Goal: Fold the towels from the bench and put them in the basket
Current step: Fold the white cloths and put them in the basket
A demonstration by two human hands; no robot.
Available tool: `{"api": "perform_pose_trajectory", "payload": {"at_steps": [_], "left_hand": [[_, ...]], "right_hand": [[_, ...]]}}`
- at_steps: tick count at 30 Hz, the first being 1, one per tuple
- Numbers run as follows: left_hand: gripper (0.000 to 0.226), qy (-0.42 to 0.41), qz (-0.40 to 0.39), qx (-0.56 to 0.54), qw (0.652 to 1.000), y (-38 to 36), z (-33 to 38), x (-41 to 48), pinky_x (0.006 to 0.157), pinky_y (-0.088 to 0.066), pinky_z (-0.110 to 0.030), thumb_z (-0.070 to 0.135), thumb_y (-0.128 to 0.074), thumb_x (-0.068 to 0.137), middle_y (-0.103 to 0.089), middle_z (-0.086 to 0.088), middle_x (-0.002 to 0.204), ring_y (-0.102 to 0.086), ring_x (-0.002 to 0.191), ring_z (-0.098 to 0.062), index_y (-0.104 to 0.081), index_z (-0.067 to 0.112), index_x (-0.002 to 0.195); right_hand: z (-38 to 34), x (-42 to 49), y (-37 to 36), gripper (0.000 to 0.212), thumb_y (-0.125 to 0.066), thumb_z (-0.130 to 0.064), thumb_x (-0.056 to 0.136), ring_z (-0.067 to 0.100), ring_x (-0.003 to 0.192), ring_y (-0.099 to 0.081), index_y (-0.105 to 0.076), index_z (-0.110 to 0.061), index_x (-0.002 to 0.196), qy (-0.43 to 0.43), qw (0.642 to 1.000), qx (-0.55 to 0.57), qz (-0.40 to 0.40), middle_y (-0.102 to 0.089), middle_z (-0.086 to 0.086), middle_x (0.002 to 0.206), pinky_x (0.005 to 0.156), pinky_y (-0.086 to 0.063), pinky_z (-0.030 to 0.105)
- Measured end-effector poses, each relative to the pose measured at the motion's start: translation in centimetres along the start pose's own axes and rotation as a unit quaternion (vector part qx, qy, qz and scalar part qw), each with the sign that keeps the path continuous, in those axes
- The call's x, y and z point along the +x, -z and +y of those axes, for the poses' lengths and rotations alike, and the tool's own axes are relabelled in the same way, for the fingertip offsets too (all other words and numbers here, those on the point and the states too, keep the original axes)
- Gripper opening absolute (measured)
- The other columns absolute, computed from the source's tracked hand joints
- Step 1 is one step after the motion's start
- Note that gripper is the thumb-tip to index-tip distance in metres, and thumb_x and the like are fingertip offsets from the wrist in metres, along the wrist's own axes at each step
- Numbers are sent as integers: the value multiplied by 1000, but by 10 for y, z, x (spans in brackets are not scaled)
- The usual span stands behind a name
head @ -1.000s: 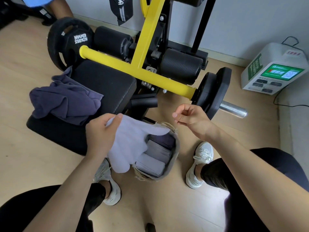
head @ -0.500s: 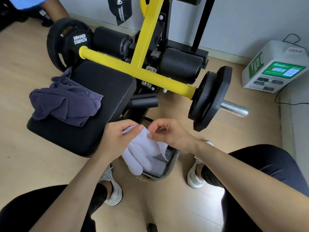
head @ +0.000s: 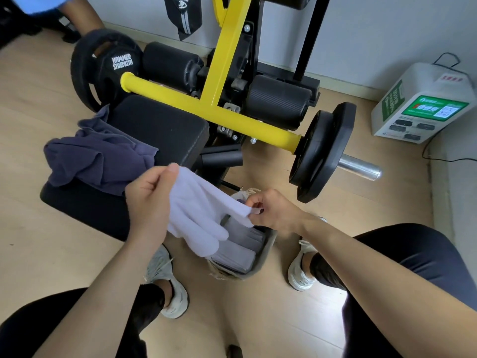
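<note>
Dark towel pile [head: 100, 156]: left of frame, crumpled and unfolded on the left end of the padded surface [head: 160, 130], one edge spilling over its side. Judged to be the next towel waiting its turn, left there so both hands are free.

Left hand [head: 149, 202]: centre-left, raised above the near edge of the surface. Grip closed, thumb on top, pinching the upper corner of the white towel [head: 198, 213]. Held high, it seems, so the cloth hangs free and can be evened up.

White towel: centre, stretched on a slant between the two hands, its loose lower part drooping in soft lobes directly over the basket. Not yet a tidy fold; judged mid-fold, corners being matched.

Basket [head: 265, 254]: lower centre, on the floor between the person's shoes, just in front of the surface. Grey folded towels [head: 240, 251] lie side by side inside. Placed underfoot, likely so each finished towel drops straight in.

Right hand [head: 271, 213]: centre-right, lower than the left, just above the basket rim. Grip closed, fingertips nipping the towel's far corner, keeping the edge taut.

Progress: several towels stowed, one in hand, one pile left.
</note>
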State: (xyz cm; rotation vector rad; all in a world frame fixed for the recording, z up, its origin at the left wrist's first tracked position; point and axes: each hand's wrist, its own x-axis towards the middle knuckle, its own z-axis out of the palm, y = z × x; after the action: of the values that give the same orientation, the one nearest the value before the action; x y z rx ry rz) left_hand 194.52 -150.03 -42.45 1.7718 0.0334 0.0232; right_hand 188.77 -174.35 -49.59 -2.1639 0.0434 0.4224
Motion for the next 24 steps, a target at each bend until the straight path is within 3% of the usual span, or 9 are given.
{"api": "perform_pose_trajectory", "payload": {"at_steps": [2,5,8,10,13,15,17,21,24], "left_hand": [[40,9,39,-22,999,5,-2,7,69,-37,-32,32,-62,98,-47,-7,72,-45,74,-15,-59,0,75],[43,32,93,-36,995,10,-6,14,71,-39,-36,39,-62,96,-49,-7,77,-46,77,-19,-59,1,77],[42,50,118,-30,991,13,-12,18,71,-41,-38,38,-62,96,-53,-6,78,-48,77,-19,-61,-1,80],[44,58,69,3,996,12,-17,17,69,-39,-37,37,-63,96,-51,-8,77,-46,75,-19,-60,-5,83],[46,63,-98,69,991,1,-23,6,66,-34,-34,41,-67,90,-49,-14,71,-44,71,-18,-62,-3,80],[52,30,-220,124,967,-9,-29,-3,65,-34,-32,51,-63,83,-55,-23,72,-45,67,-21,-65,0,79],[53,-22,-297,178,938,-18,-32,-13,62,-35,-31,51,-58,84,-56,-23,74,-47,65,-25,-64,-1,79],[26,-52,-318,202,925,-25,-32,-12,60,-39,-24,26,-65,97,-61,-6,68,-53,63,-8,-71,7,80],[18,-47,-324,186,926,-30,-31,-3,66,-47,-23,19,-65,98,-68,5,72,-64,72,-10,-75,17,83]], "right_hand": [[5,0,5,16,-72,-8,80,12,69,-54,-70,-23,79,-12,1000,-11,12,-66,-3,74,69,-49,33],[7,-1,17,5,-74,-13,86,5,64,-53,-73,-12,81,-34,998,29,50,-67,4,74,64,-47,29],[10,1,25,9,-77,-16,86,7,59,-47,-73,-9,81,-45,988,83,123,-60,0,67,60,-41,25],[8,2,26,10,-78,-19,85,7,58,-49,-73,-11,82,-37,979,126,157,-62,-1,67,59,-43,26],[-4,0,21,21,-81,-21,82,7,59,-50,-72,-18,101,6,978,130,162,-62,5,71,60,-44,23],[-13,-3,14,41,-81,-18,82,6,60,-46,-66,-25,119,50,983,130,122,-55,5,70,60,-42,20],[-17,-2,5,45,-80,-16,82,8,61,-47,-65,-26,124,78,986,129,67,-56,5,69,61,-42,23],[-15,4,1,13,-77,-16,86,25,69,-61,-75,-12,97,107,988,105,28,-70,11,80,67,-52,42],[-12,5,10,21,-76,-12,87,9,69,-60,-70,-9,107,81,988,127,28,-67,2,75,68,-51,27]]}}
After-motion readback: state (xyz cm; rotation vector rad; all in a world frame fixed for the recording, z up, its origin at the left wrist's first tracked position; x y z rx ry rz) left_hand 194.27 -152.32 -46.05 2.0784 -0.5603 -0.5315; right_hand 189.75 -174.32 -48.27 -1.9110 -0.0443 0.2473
